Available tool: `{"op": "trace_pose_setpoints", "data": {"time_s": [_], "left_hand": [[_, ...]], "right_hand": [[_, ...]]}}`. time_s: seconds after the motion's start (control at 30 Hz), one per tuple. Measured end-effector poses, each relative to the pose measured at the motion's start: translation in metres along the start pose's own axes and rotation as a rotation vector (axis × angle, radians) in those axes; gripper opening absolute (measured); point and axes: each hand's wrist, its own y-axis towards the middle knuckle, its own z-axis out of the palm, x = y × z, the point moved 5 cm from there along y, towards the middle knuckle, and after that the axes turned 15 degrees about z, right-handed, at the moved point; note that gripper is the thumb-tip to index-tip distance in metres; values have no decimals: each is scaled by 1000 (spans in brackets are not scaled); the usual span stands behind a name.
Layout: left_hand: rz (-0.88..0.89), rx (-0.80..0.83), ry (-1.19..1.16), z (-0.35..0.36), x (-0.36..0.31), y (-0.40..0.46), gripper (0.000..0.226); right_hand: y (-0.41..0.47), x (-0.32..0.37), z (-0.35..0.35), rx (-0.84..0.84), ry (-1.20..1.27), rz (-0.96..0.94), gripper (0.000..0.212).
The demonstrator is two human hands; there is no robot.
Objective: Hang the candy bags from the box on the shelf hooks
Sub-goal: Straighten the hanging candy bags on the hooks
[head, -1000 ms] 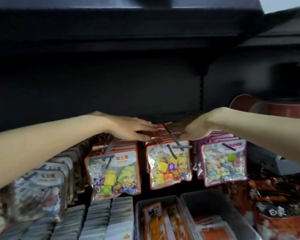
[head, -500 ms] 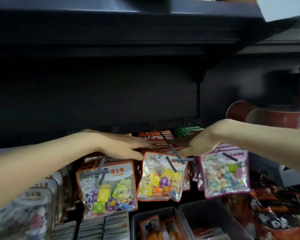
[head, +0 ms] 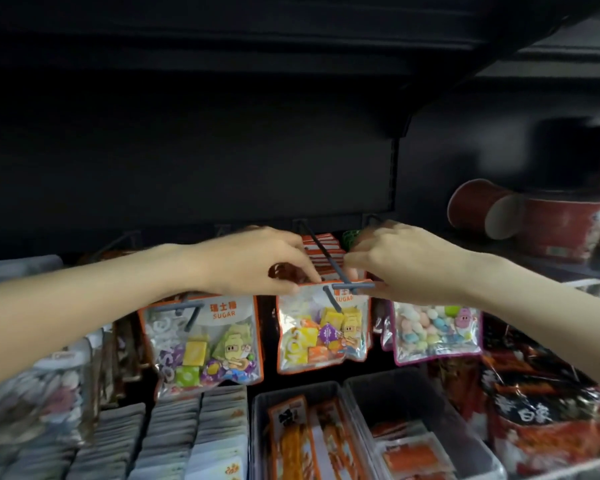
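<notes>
Nearest me, grey bins (head: 329, 393) of orange snack packs sit below the hanging rows. Just above them my left hand (head: 253, 265) and right hand (head: 406, 261) pinch the top corners of an orange-edged candy bag (head: 323, 327), which hangs at the front of the grey hook (head: 326, 258), between another orange bag (head: 205, 341) and a pink-edged bag (head: 437, 330). Behind the bag more orange packs crowd the hook, against the dark shelf back panel (head: 222, 161).
</notes>
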Motion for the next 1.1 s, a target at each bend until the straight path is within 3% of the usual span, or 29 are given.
{"op": "trace_pose_setpoints", "data": {"time_s": [0.07,0.37,0.57,0.67,0.83,1.1], "left_hand": [[63,-1,-60,-2,-6,2,28],[103,8,-68,-3,-6,-2,32],[74,-45,143,-10,1,-1,28],[-9,49,196,-2,16,2,44],[59,14,164,0,13,9,20],[59,14,117,-2,15,2,26]], "right_hand": [[7,1,8,-10,-21,19,15],[7,-6,5,-6,95,29,11],[2,-8,7,21,127,55,20],[2,-5,7,9,109,48,15],[0,-5,8,-4,79,75,16],[2,-6,1,18,89,112,15]]}}
